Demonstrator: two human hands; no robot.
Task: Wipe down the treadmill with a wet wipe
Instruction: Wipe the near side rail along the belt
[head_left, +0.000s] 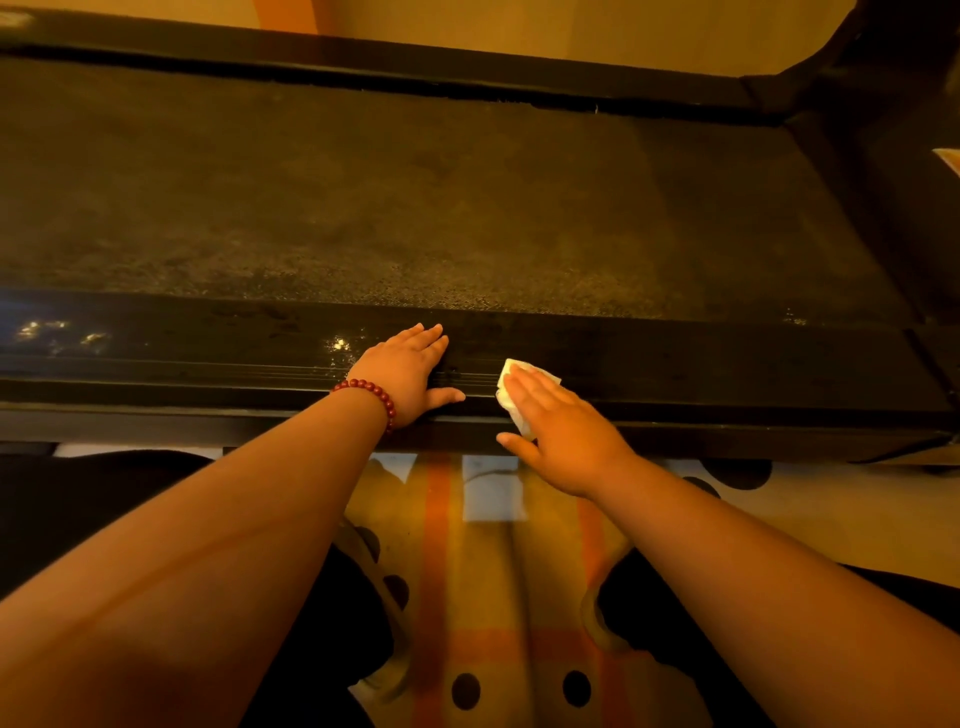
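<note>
The black treadmill lies across the view, its dusty textured belt (415, 208) beyond a glossy near side rail (701, 364). My right hand (556, 426) presses a crumpled white wet wipe (511, 400) flat onto that rail, fingers together on top of it. My left hand (408, 371) rests palm down on the same rail just to the left, fingers spread, holding nothing. A red bead bracelet (371, 392) circles the left wrist. Most of the wipe is hidden under my right hand.
The treadmill's far side rail (415, 67) runs along the top, with a dark upright frame (883, 104) at the right. Below the near rail lies a patterned mat (493, 597) with orange stripes and black dots, between my dark-clothed knees.
</note>
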